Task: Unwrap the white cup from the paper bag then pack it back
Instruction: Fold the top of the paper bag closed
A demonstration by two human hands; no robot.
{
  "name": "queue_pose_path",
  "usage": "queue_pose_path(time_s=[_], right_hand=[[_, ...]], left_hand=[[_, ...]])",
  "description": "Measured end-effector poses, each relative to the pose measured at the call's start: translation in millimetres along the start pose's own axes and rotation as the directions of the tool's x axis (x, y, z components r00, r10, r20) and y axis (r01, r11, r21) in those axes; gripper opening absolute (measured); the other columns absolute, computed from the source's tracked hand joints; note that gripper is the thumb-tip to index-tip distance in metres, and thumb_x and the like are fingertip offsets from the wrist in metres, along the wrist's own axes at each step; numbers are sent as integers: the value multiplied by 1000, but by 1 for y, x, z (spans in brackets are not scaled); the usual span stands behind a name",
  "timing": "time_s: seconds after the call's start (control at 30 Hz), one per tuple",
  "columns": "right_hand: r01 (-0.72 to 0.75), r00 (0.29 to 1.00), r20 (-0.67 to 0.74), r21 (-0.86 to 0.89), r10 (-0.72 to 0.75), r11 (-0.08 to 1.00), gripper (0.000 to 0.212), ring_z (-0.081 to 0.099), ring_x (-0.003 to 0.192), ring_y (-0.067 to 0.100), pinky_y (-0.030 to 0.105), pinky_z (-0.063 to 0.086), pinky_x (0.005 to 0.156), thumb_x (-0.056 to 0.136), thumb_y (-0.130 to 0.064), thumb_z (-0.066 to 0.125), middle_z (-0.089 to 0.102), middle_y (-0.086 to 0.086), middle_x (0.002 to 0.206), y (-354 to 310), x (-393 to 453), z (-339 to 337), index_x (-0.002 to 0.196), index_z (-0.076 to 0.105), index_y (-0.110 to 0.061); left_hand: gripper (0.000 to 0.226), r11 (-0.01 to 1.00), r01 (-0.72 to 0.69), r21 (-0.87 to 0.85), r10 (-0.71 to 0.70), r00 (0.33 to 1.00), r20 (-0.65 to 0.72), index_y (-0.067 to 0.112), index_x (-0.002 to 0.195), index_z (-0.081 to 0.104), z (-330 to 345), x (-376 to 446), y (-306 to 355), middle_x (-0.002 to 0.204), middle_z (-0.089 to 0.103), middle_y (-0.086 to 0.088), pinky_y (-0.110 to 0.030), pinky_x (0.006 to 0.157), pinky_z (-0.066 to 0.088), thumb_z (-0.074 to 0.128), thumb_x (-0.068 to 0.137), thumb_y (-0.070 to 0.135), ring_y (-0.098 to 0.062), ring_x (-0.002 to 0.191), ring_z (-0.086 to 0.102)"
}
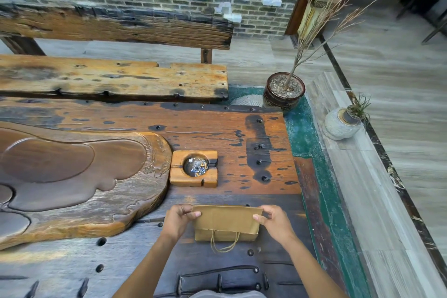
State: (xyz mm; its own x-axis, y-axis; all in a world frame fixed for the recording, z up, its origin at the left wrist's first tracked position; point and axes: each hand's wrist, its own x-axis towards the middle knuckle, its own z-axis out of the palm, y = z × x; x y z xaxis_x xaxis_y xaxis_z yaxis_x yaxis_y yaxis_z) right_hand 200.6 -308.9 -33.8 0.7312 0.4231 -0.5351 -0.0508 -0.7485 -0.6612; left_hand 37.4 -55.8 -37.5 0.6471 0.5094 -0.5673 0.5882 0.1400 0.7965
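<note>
Cup: I can't see it, and I judge it is either inside the bag [226,224] or not in view. My left hand [177,221] and right hand [274,221] pinch the folded top's corners, likely to fold or unfold it. Beyond, the ashtray [194,169] on the table [242,128]; no writing visible.

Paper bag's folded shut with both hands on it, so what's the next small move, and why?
Probably lift the folded flap back toward the far edge. The left hand and right hand each pinch a top corner of the paper bag, which lies flat with its flap folded over, and no white cup is visible yet.
</note>
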Motion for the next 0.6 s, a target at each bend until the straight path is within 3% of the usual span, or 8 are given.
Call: queue_pose_path(time_s=[0.1, 0.2, 0.37, 0.47, 0.53, 0.6], right_hand=[[37, 999, -29, 15, -36, 999, 8, 65, 105, 13, 37, 48, 99, 84, -27, 74, 74, -2, 106, -30, -8, -14, 91, 77, -24], [106, 992, -74, 37, -104, 994, 6, 60, 105, 13, 32, 44, 89, 89, -22, 71, 72, 0, 105, -62, -21, -28, 89, 75, -18], [211, 970, -143, 85, -198, 974, 7, 66, 97, 13, 36, 49, 91, 91, -16, 67, 76, 1, 99, -109, -36, -52, 92, 74, -15], [258, 950, -207, 105, -233, 960, 8, 69, 84, 14, 40, 53, 86, 90, -10, 69, 76, 10, 90, -136, -45, -70, 84, 71, -6], [291, 937, -242, 139, -252, 947, 10, 66, 73, -8, 26, 52, 76, 88, -5, 70, 74, -3, 81, -153, -52, -81, 79, 69, -10], [332, 916, -291, 161, -277, 929, 19, 61, 68, -18, 7, 45, 68, 86, -3, 72, 68, -16, 79, -170, -61, -93, 78, 66, -19]], left_hand=[[47, 995, -96, -23, 96, 995, 1, 21, 50, 43, -10, -5, 24, 50, 37, 14, -19, 55, 36, 74, 80, 3, -5, 52, 37], [55, 977, -213, -12, 213, 977, 3, 21, 48, 32, -19, -11, 46, 53, 26, 12, -29, 58, 23, 72, 83, 5, -10, 57, 26], [46, 958, -283, -55, 281, 959, -48, 17, 44, 55, -33, -24, 94, 48, 51, 12, -18, 56, 38, 67, 85, 0, 0, 50, 45], [35, 916, -388, -100, 381, 921, -81, 12, 52, 55, -43, -26, 122, 58, 50, 5, -29, 64, 36, 71, 83, 7, -10, 60, 45], [25, 890, -438, -130, 428, 899, -98, 0, 64, 61, -51, -32, 139, 68, 57, -3, -34, 71, 39, 75, 80, 15, -15, 70, 51], [18, 867, -477, -143, 463, 878, -120, -4, 77, 70, -56, -40, 161, 76, 68, -4, -33, 73, 45, 74, 81, 13, -15, 75, 59]])
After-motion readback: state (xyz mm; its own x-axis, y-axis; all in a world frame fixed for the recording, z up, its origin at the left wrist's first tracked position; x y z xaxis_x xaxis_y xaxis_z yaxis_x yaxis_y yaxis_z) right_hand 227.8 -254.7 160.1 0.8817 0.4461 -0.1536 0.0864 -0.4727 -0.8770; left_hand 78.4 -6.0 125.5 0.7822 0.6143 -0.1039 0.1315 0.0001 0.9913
